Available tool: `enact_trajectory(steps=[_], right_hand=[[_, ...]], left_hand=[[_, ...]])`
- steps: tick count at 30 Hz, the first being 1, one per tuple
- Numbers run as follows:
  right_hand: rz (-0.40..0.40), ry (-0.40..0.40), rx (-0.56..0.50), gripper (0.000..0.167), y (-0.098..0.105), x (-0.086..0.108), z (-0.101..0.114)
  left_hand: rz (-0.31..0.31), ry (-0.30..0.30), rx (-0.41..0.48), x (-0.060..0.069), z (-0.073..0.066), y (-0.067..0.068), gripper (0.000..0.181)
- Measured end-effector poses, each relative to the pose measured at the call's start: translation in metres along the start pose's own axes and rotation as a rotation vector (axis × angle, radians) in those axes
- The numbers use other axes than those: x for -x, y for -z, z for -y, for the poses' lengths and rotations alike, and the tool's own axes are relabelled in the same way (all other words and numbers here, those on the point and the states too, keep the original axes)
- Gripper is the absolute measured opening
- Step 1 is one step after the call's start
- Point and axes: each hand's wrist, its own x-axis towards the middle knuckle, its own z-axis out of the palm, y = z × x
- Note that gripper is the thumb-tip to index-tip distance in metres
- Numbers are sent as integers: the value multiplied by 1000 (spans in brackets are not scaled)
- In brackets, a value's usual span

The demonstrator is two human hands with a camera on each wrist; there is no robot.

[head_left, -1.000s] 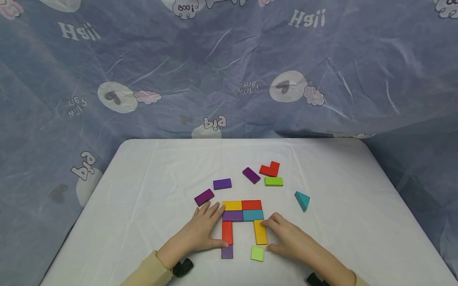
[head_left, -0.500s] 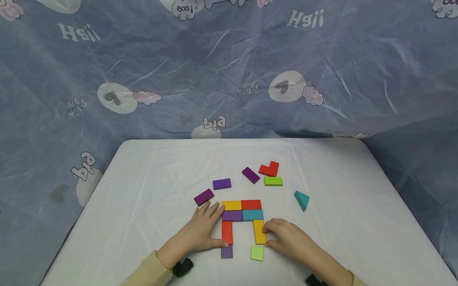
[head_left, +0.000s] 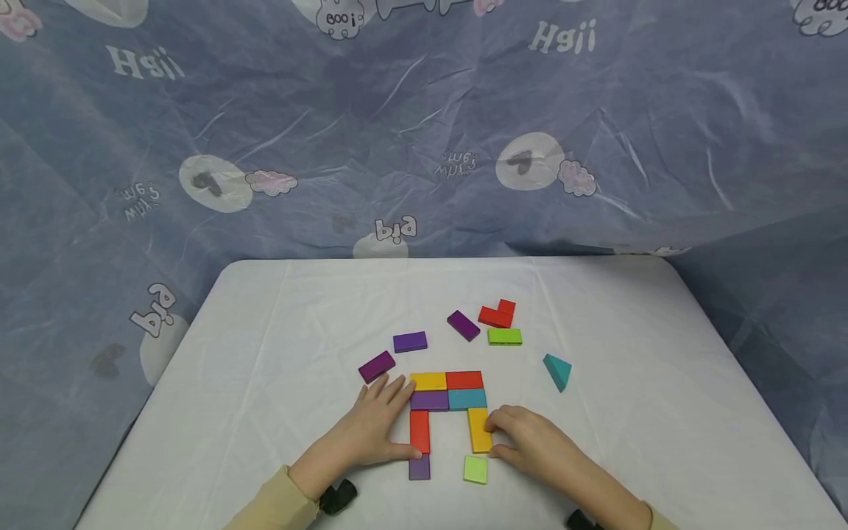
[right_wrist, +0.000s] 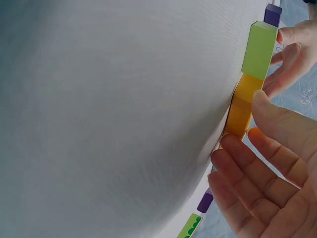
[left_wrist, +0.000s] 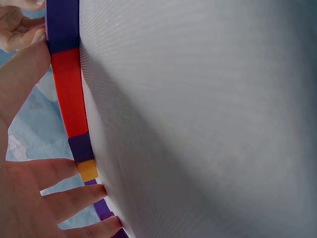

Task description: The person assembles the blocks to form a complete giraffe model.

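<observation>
Right hand (head_left: pixel 531 439) shifted to edge of yellow block (head_left: pixel 478 431), grip apart; left hand (head_left: pixel 373 423) spread.

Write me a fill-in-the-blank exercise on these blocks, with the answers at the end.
The right hand touches the ____ block directly below the teal block.
The left column's red block has ____ blocks at both ends.
The rightmost loose piece is shaped like a ____.
Missing words: yellow; purple; triangle.
</observation>
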Motion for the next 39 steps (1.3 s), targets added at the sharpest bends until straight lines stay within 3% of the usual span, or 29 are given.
enact_trajectory(steps=[6, 12, 15, 21, 29, 39], right_hand=[[-45, 59, 33, 24, 3, 8, 6], [-21, 247, 31, 26, 0, 15, 19], [16, 299, 59, 31, -4, 17, 25], [73, 298, 111, 34, -10, 17, 31], [81, 317, 107, 33, -12, 21, 27], [74, 234, 66, 29, -11, 23, 20]], left_hand=[[9, 0, 0, 0, 0, -2, 105], [-2, -3, -5, 0, -1, -3, 105], [-6, -6, -7, 0, -2, -4, 104], [-9, -11, -9, 0, -1, -5, 104], [-10, -9, -16, 0, 1, -4, 104], [-3, 1, 3, 0, 2, -1, 104]])
